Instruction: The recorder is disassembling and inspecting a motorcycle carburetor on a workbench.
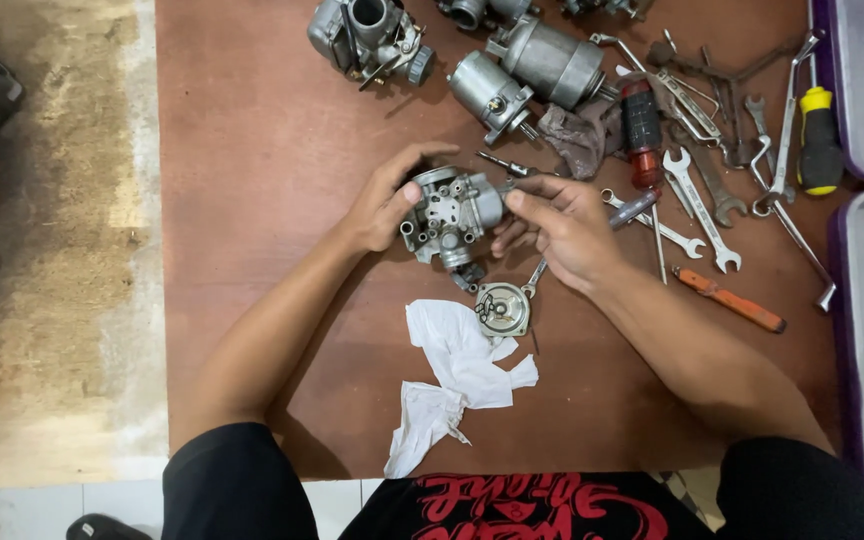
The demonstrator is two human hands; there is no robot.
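On a brown table (252, 150), near its middle, a grey metal carburetor body (449, 215), ported and grimy, is grasped by the left hand (384, 205) and pinched by the right hand (562, 225).

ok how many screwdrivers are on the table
3: a red-and-black-handled screwdriver beside the rag, a yellow-and-black-handled one near the purple tray, and an orange-handled one by the right forearm. More may hide in the wrench pile.

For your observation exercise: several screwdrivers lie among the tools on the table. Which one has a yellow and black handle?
The yellow and black screwdriver at the far right, beside the purple tray. The red-handled screwdriver lies nearer the middle.
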